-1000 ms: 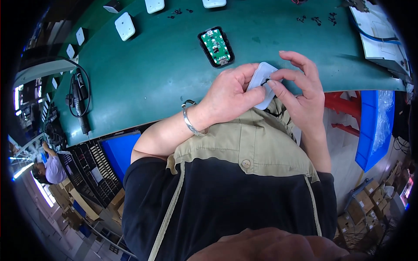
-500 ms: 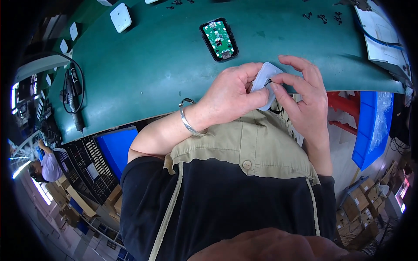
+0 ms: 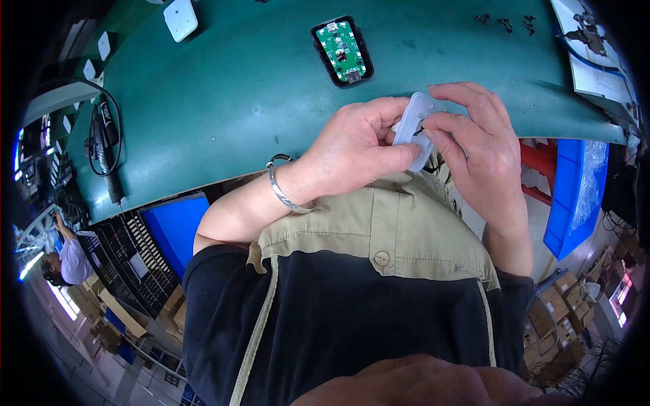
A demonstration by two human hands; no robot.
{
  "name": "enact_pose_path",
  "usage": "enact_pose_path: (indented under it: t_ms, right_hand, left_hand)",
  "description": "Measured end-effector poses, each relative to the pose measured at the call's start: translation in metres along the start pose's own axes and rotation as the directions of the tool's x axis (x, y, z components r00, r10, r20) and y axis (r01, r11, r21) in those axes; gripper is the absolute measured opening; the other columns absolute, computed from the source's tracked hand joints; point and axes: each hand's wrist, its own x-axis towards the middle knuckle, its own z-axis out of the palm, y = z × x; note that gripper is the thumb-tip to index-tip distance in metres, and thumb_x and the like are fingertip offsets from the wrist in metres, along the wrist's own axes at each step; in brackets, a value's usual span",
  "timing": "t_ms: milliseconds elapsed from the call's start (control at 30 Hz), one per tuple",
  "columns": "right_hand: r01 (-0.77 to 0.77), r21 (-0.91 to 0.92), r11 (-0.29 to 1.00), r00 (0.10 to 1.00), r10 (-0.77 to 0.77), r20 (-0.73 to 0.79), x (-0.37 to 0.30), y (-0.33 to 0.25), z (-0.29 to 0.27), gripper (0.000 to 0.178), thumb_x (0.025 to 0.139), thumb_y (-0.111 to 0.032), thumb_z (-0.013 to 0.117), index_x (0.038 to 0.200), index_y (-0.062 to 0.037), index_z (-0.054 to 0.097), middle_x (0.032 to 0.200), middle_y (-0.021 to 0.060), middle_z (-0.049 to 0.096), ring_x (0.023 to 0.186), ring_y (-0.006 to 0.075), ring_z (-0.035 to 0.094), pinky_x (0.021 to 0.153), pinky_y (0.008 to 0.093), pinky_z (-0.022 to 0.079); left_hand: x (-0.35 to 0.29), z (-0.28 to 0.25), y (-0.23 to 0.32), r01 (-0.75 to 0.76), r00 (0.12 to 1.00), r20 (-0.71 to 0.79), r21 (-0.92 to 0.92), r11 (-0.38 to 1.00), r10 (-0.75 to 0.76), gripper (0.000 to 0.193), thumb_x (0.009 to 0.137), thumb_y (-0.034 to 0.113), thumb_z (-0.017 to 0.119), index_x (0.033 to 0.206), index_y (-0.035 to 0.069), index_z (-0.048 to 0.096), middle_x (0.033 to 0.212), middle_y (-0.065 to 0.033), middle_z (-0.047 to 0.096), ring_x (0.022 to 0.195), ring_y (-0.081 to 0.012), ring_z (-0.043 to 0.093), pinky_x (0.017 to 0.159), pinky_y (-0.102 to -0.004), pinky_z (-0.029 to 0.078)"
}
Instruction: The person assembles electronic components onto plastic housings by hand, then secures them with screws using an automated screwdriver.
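Just past the bench's front edge, my left hand (image 3: pixel 365 139) grips a translucent white plastic cover (image 3: pixel 420 111), thumb on its inner face and fingers behind it. The cover is tilted, its inside toward my right hand (image 3: pixel 477 132). Thumb and forefinger of that hand pinch a small black part (image 3: pixel 418 132) against the inside of the cover; its exact kind is too small to make out. Beyond the hands, a black housing (image 3: pixel 367 64) lies on the bench with a green circuit board (image 3: pixel 343 51) in it.
On the green bench (image 3: pixel 223 101), several small black parts (image 3: pixel 505 26) lie at the far right. White covers (image 3: pixel 181 20) sit at the far left. A corded electric screwdriver (image 3: pixel 106 145) lies at the left. A blue bin (image 3: pixel 569 196) stands below the right edge.
My right hand has shifted slightly right, its fingers still at the small black part. The cover is tipped a little more on edge. The whole view has shifted slightly.
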Motion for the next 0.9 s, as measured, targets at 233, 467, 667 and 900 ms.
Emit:
enact_pose_path:
  t_ms: [233,467,667,900]
  right_hand:
    - [0.092,-0.035,0.995,0.996,-0.091,0.011,0.008,0.000,-0.008,0.014,0.059,-0.001,0.066,0.071,-0.0020,0.060,0.092,0.0082,0.058,0.086,0.0265,0.055,0.067,0.0336,0.047]
    - [0.014,0.016,1.000,0.997,-0.015,0.073,0.011,0.001,-0.012,0.015,0.060,-0.001,0.067,0.072,-0.0027,0.060,0.092,0.0074,0.059,0.084,0.0255,0.055,0.066,0.0329,0.047]
    - [-0.025,0.044,0.999,0.996,0.021,0.087,0.011,0.000,-0.013,0.015,0.061,-0.001,0.067,0.074,-0.0025,0.060,0.091,0.0075,0.058,0.081,0.0256,0.055,0.064,0.0333,0.046]
    - [0.092,-0.037,0.995,0.991,-0.088,0.101,0.015,-0.002,-0.016,0.013,0.062,-0.002,0.066,0.073,-0.0021,0.059,0.090,0.0072,0.058,0.080,0.0238,0.055,0.063,0.0322,0.046]
  left_hand:
    - [-0.002,-0.001,0.004,0.002,1.000,-0.001,-0.054,0.999,-0.002,0.040,0.080,-0.001,0.057,0.118,-0.002,0.046,0.106,-0.0079,0.057,0.095,-0.0133,0.056,0.083,-0.0278,0.047]
    - [-0.002,-0.001,0.005,-0.003,1.000,0.012,-0.009,1.000,0.003,0.042,0.079,0.000,0.057,0.120,-0.002,0.045,0.106,-0.0080,0.057,0.097,-0.0135,0.056,0.085,-0.0285,0.046]
    - [-0.002,-0.001,0.005,0.009,1.000,0.000,0.051,0.999,-0.009,0.043,0.079,0.000,0.057,0.120,-0.003,0.045,0.106,-0.0080,0.057,0.097,-0.0133,0.055,0.085,-0.0285,0.046]
    - [-0.002,0.000,0.005,-0.009,1.000,-0.007,0.033,0.999,0.009,0.041,0.078,-0.001,0.057,0.118,-0.003,0.047,0.102,-0.0076,0.059,0.093,-0.0122,0.057,0.082,-0.0275,0.047]
